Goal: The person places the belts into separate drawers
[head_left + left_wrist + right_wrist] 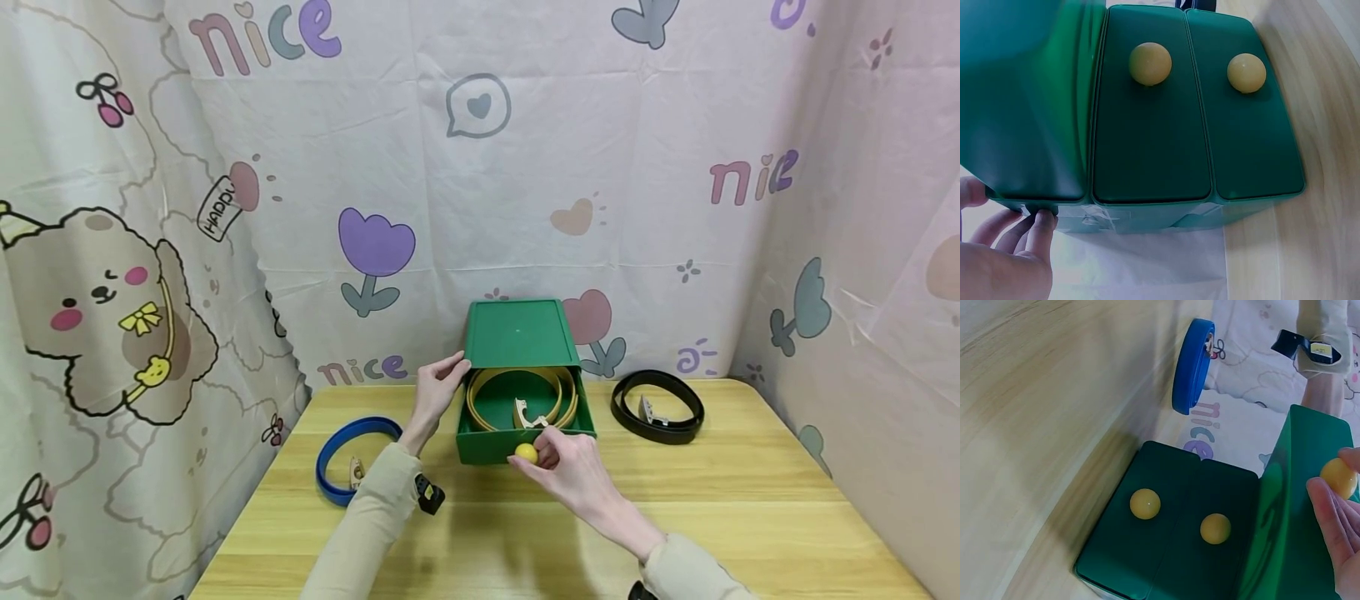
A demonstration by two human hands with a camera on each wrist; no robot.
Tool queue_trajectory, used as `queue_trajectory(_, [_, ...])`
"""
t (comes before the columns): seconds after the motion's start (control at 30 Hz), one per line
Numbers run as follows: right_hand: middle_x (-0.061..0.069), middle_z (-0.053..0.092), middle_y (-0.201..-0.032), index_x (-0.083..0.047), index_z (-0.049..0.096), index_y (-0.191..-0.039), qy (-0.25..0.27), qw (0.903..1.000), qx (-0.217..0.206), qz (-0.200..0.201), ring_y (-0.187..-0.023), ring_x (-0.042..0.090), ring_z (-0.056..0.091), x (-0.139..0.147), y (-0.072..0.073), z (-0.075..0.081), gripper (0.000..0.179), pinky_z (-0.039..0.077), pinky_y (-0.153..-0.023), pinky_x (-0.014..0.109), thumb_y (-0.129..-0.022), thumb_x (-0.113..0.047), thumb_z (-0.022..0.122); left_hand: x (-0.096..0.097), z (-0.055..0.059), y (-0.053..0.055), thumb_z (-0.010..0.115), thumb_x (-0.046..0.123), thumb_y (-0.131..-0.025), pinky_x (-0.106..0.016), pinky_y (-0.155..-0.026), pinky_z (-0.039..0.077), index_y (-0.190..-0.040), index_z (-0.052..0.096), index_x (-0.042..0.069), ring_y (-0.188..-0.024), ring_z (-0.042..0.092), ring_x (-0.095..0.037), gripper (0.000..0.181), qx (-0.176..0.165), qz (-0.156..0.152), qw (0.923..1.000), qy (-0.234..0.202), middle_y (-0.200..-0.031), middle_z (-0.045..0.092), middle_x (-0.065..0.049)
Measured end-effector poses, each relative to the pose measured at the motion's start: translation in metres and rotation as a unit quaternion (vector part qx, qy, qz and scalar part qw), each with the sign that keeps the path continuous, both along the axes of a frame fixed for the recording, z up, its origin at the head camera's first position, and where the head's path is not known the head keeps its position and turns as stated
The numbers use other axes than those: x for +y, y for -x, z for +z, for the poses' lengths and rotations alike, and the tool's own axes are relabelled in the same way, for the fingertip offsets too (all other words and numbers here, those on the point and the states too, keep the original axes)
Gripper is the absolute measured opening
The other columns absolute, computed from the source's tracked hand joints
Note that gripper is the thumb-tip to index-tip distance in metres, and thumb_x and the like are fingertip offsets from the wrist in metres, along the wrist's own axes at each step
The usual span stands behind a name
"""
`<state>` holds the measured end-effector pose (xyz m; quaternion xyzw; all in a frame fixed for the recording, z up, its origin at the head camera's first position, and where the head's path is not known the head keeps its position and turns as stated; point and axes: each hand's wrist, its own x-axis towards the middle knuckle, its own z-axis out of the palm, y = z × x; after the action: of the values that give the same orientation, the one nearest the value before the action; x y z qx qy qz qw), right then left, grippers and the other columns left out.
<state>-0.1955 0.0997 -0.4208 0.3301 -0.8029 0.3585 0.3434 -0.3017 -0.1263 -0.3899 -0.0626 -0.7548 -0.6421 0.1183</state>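
Observation:
A green drawer cabinet (517, 333) stands at the back of the table, its top drawer (480, 447) pulled out. Inside that drawer lies a coiled yellow belt (478, 392) with a gold-toned buckle (522, 414). My right hand (573, 471) pinches the drawer's round yellow knob (527, 452) between thumb and fingers. At the cabinet's upper left edge, my left hand (435, 396) grips with bent fingers (1041, 234). Two closed lower drawers show yellow knobs, the middle knob (1150, 64) and the bottom knob (1246, 73).
A coiled blue belt (324, 467) lies left of the cabinet, partly behind my left forearm. To the right is a coiled black belt (660, 432) with a silver-toned buckle. A printed curtain (480, 192) hangs behind and beside the wooden table (750, 500).

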Motion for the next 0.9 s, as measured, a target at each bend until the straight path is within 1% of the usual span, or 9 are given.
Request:
queue_trajectory(0.23, [-0.004, 0.070, -0.062, -0.011, 0.062, -0.076, 0.021, 0.9995, -0.023, -0.005, -0.053, -0.005, 0.062, -0.001, 0.002, -0.001, 0.030, 0.047, -0.051, 0.007, -0.071, -0.016, 0.091, 0.000, 0.000, 0.000, 0.066, 0.020, -0.099, -0.038, -0.103, 0.054, -0.133, 0.065, 0.003, -0.120, 0.065, -0.030, 0.039, 0.004, 0.007, 1.0000, 0.000, -0.132, 0.067, -0.019])
queue_trajectory(0.33, [-0.004, 0.070, -0.063, -0.010, 0.063, -0.077, 0.028, 0.9992, -0.027, -0.008, -0.053, -0.004, 0.063, -0.001, 0.003, -0.001, 0.030, 0.048, -0.051, 0.007, -0.071, -0.016, 0.091, 0.000, 0.000, 0.000, 0.065, 0.020, -0.099, -0.039, -0.103, 0.053, -0.134, 0.064, 0.004, -0.122, 0.065, -0.031, 0.039, -0.001, 0.005, 1.0000, 0.002, -0.133, 0.066, -0.019])
queue_trajectory(0.47, [-0.003, 0.071, -0.063, -0.009, 0.063, -0.079, 0.033, 0.9992, -0.023, -0.008, -0.054, -0.003, 0.064, -0.002, 0.003, -0.002, 0.031, 0.048, -0.051, 0.008, -0.070, -0.016, 0.092, 0.000, 0.001, -0.001, 0.064, 0.019, -0.100, -0.043, -0.105, 0.052, -0.136, 0.062, 0.001, -0.125, 0.063, -0.034, 0.041, -0.004, -0.001, 1.0000, 0.005, -0.136, 0.064, -0.021])
queue_trajectory(0.53, [-0.003, 0.071, -0.063, -0.009, 0.062, -0.079, 0.034, 0.9992, -0.019, -0.008, -0.054, -0.003, 0.064, -0.001, 0.004, -0.003, 0.032, 0.049, -0.051, 0.008, -0.069, -0.015, 0.092, 0.001, 0.009, -0.009, 0.062, 0.016, -0.100, -0.044, -0.106, 0.052, -0.136, 0.060, -0.002, -0.126, 0.062, -0.036, 0.041, -0.006, -0.005, 0.9999, 0.008, -0.136, 0.062, -0.023])
queue_trajectory(0.63, [-0.003, 0.072, -0.063, -0.009, 0.063, -0.080, 0.037, 0.9992, -0.013, -0.009, -0.054, -0.002, 0.065, -0.001, 0.006, -0.004, 0.033, 0.050, -0.051, 0.009, -0.068, -0.014, 0.093, 0.003, 0.023, -0.024, 0.060, 0.013, -0.101, -0.044, -0.105, 0.052, -0.136, 0.059, -0.006, -0.126, 0.061, -0.038, 0.041, -0.008, -0.010, 0.9998, 0.013, -0.137, 0.061, -0.025])
queue_trajectory(0.7, [-0.003, 0.072, -0.064, -0.009, 0.063, -0.081, 0.039, 0.9991, -0.010, -0.010, -0.054, -0.002, 0.065, -0.001, 0.007, -0.005, 0.033, 0.050, -0.051, 0.010, -0.068, -0.015, 0.092, 0.004, 0.031, -0.032, 0.060, 0.012, -0.101, -0.042, -0.104, 0.053, -0.136, 0.059, -0.006, -0.126, 0.061, -0.038, 0.040, -0.009, -0.013, 0.9998, 0.013, -0.137, 0.061, -0.025])
queue_trajectory(0.8, [-0.002, 0.073, -0.065, -0.008, 0.064, -0.082, 0.043, 0.9989, -0.011, -0.012, -0.054, -0.002, 0.065, 0.000, 0.008, -0.005, 0.031, 0.051, -0.051, 0.011, -0.069, -0.016, 0.092, 0.004, 0.032, -0.034, 0.061, 0.013, -0.101, -0.041, -0.104, 0.053, -0.136, 0.059, -0.006, -0.125, 0.061, -0.037, 0.041, -0.006, -0.015, 0.9998, 0.011, -0.136, 0.062, -0.025])
queue_trajectory(0.9, [-0.002, 0.073, -0.065, -0.008, 0.065, -0.083, 0.046, 0.9988, -0.015, -0.011, -0.054, -0.002, 0.065, 0.000, 0.009, -0.005, 0.030, 0.050, -0.051, 0.011, -0.071, -0.016, 0.091, 0.004, 0.032, -0.033, 0.061, 0.013, -0.101, -0.040, -0.104, 0.053, -0.137, 0.059, -0.005, -0.126, 0.061, -0.037, 0.041, -0.005, -0.016, 0.9998, 0.012, -0.136, 0.062, -0.024])
